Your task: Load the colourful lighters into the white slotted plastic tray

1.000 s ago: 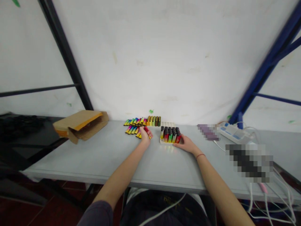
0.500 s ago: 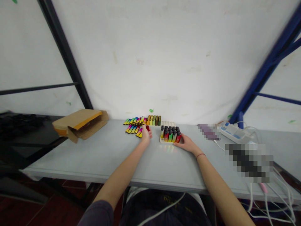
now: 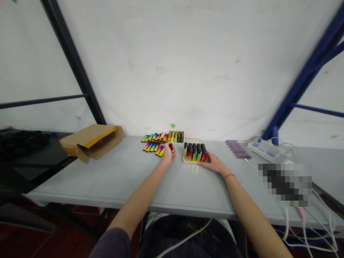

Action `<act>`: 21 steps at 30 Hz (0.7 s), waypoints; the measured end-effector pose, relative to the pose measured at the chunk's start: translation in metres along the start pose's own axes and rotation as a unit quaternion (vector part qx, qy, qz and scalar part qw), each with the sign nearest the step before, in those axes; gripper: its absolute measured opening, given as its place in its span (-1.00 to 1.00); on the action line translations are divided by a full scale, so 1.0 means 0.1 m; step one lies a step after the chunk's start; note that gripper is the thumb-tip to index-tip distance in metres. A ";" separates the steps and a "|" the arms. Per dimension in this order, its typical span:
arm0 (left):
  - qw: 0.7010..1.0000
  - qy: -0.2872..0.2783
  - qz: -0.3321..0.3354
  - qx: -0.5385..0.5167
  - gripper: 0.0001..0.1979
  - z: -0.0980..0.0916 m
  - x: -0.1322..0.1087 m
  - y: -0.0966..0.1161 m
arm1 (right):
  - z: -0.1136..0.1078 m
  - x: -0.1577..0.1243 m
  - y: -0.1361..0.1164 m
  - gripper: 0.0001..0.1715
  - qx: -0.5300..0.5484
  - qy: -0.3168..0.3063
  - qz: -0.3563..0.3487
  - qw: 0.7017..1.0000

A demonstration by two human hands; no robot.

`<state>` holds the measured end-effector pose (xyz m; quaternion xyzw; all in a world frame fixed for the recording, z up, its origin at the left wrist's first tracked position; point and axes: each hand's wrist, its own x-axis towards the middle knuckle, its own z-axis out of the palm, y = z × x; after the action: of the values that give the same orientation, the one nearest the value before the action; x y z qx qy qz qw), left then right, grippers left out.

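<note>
My left hand (image 3: 168, 154) is closed round a red lighter (image 3: 171, 146), most of it hidden by the fingers. Just to its left, several rainbow-coloured lighters (image 3: 153, 147) lie flat in rows on the table. My right hand (image 3: 211, 162) grips the right front corner of a white tray (image 3: 188, 161), its thumb along the front edge. Upright in that tray stand rows of coloured lighters (image 3: 194, 153) with black tops. Behind the left hand is a block of upright yellow and green lighters (image 3: 176, 137), and beside it a pale tray with slots (image 3: 192, 140).
An open cardboard box (image 3: 92, 141) lies on the left of the grey table (image 3: 129, 179). To the right are a blurred purple item (image 3: 238, 149), a white power strip (image 3: 268, 151) and trailing white cables (image 3: 303, 233). A white wall rises behind.
My left hand has shifted very slightly to the right with the red lighter in it. The right hand stays at the tray's corner.
</note>
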<state>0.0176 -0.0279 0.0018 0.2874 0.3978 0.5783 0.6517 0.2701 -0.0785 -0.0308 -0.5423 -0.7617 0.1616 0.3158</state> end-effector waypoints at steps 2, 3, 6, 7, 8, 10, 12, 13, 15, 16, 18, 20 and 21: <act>0.999 -0.025 0.022 0.033 -0.61 0.03 -0.02 0.03 | 0.00 0.00 0.00 -0.25 -0.002 0.002 -0.001 1.000; 0.997 -0.043 0.040 0.054 -0.63 0.04 -0.03 0.04 | 0.00 0.00 0.00 -0.24 -0.002 0.004 -0.003 1.000; 0.977 -0.097 0.140 0.130 -0.76 0.07 -0.07 0.06 | 0.00 0.00 0.00 -0.23 -0.003 0.003 -0.008 1.000; 0.963 -0.108 0.188 0.159 -0.81 0.07 -0.09 0.06 | 0.00 0.00 0.01 -0.22 -0.004 0.002 -0.007 1.000; 0.948 -0.115 0.233 0.186 -0.84 0.07 -0.10 0.07 | 0.00 0.00 0.01 -0.22 -0.004 0.000 -0.005 1.000; 0.920 -0.125 0.292 0.231 -0.87 0.07 -0.13 0.09 | 0.00 0.00 0.01 -0.22 -0.002 -0.003 -0.003 1.000; 0.908 -0.142 0.302 0.254 -0.86 0.07 -0.15 0.12 | 0.01 0.00 0.02 -0.23 0.003 -0.005 -0.007 1.000; 0.906 -0.156 0.293 0.261 -0.85 0.07 -0.16 0.12 | 0.01 0.00 0.02 -0.22 0.005 -0.004 -0.009 1.000; 0.906 -0.180 0.270 0.270 -0.82 0.07 -0.19 0.13 | 0.01 0.00 0.03 -0.20 0.007 -0.001 -0.011 1.000; 0.907 -0.190 0.260 0.273 -0.81 0.07 -0.20 0.13 | 0.02 0.01 0.03 -0.20 0.007 0.001 -0.010 1.000; 0.905 -0.209 0.241 0.283 -0.80 0.08 -0.23 0.13 | 0.02 0.01 0.04 -0.21 0.008 0.002 -0.010 1.000; 0.901 -0.224 0.225 0.296 -0.80 0.08 -0.25 0.13 | 0.02 0.01 0.04 -0.22 0.011 0.003 -0.011 1.000; 0.900 -0.227 0.219 0.302 -0.80 0.08 -0.25 0.13 | 0.02 0.01 0.04 -0.22 0.010 0.005 -0.012 1.000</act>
<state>0.0171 -0.0496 0.0214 0.6739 0.3219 0.4775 0.4629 0.2714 -0.0760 -0.0347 -0.5304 -0.7650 0.1631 0.3267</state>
